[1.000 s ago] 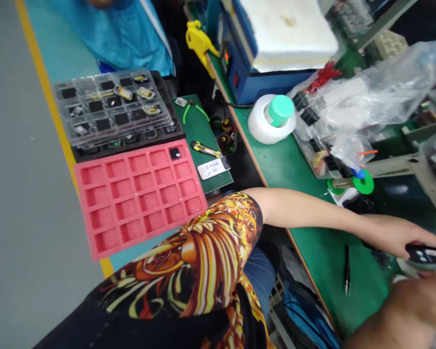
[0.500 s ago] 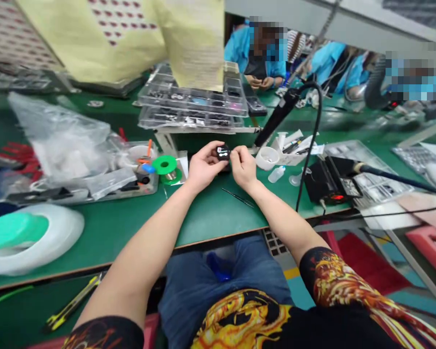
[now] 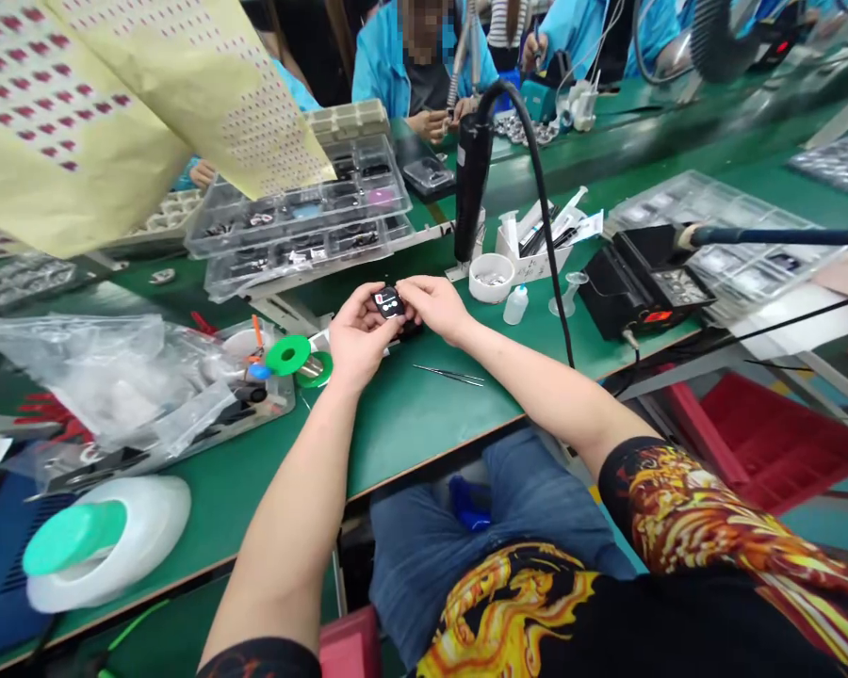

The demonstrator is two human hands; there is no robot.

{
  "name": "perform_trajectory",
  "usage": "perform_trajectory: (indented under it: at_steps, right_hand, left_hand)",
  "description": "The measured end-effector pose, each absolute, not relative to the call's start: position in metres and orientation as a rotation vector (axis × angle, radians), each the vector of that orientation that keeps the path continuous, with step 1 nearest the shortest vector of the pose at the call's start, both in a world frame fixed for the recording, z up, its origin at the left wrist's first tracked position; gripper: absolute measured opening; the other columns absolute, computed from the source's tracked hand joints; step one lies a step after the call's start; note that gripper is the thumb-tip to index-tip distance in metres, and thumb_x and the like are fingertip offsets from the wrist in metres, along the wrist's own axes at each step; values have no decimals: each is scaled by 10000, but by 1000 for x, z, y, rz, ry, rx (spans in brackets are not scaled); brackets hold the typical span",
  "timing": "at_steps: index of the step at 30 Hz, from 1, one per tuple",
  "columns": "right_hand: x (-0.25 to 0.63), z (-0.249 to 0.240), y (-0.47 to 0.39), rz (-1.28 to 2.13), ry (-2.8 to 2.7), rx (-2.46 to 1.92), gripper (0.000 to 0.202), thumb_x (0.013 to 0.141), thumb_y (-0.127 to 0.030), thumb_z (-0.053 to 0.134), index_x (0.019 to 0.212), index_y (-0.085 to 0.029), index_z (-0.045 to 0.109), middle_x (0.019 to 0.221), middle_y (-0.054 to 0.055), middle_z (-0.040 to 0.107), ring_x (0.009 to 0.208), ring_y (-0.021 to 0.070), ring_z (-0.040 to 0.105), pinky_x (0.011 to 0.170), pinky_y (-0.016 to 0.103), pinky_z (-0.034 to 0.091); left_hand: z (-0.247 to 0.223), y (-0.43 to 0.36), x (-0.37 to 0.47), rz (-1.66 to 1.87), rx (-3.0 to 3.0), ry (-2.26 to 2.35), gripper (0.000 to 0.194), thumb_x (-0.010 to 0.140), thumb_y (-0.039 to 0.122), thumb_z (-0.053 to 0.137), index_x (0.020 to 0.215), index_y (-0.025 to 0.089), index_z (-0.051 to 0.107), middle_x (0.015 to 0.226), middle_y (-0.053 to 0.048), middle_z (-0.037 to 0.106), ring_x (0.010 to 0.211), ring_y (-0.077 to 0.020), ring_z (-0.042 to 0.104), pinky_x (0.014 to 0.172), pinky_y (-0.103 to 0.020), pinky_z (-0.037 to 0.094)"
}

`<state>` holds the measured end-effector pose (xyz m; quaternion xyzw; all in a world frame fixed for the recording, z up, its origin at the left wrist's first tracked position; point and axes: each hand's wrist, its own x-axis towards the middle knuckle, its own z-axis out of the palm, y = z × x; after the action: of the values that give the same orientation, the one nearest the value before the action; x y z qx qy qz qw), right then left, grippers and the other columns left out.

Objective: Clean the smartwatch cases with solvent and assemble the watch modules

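Note:
A smartwatch body, black with a lit screen of small icons, is held up over the green bench. My left hand grips it from the left, thumb along its lower edge and fingers behind. At its right edge, the bent fingers of my right hand close on the watch, their tips partly hidden. Some dark object under the hands is mostly covered. A pair of tweezers lies on the bench just below my right hand.
Left: a solder spool, plastic bags and a white bottle with a green cap. Stacked parts trays stand behind. Right: a white cup, a small dropper bottle, a black tool with cable and a black station. Co-workers sit opposite.
My view has turned to the right, so bench items appear further left. Both hands still hold the watch body; its screen faces me more, and my right hand lies flatter across its right side.

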<state>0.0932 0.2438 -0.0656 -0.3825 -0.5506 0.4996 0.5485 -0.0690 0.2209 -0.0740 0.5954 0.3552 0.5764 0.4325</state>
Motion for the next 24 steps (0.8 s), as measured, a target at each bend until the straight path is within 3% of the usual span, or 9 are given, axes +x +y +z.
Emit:
perform_trajectory:
  at_steps: [11,24]
  right_hand:
    - [95,-60,243,1327,-1241,-883,178,861,-303,756,914,-138,797,651,-10,675,591,100,590,493,171,451]
    - [98,-62,246,1309,-1243,-931,319,845,-472,793,882,-155,791,648,-2,665,587,101,594,487,178,441]
  left_hand:
    - [-76,224,-73,1435,1500,926,649,717,255,942,1316,242,691,1007,-6,732,727,-111,713,712,-240,645]
    - [-74,221,-71,1369,1429,898,646,716,227,931,1315,227,689,1013,-14,738,753,-129,714,673,-236,600]
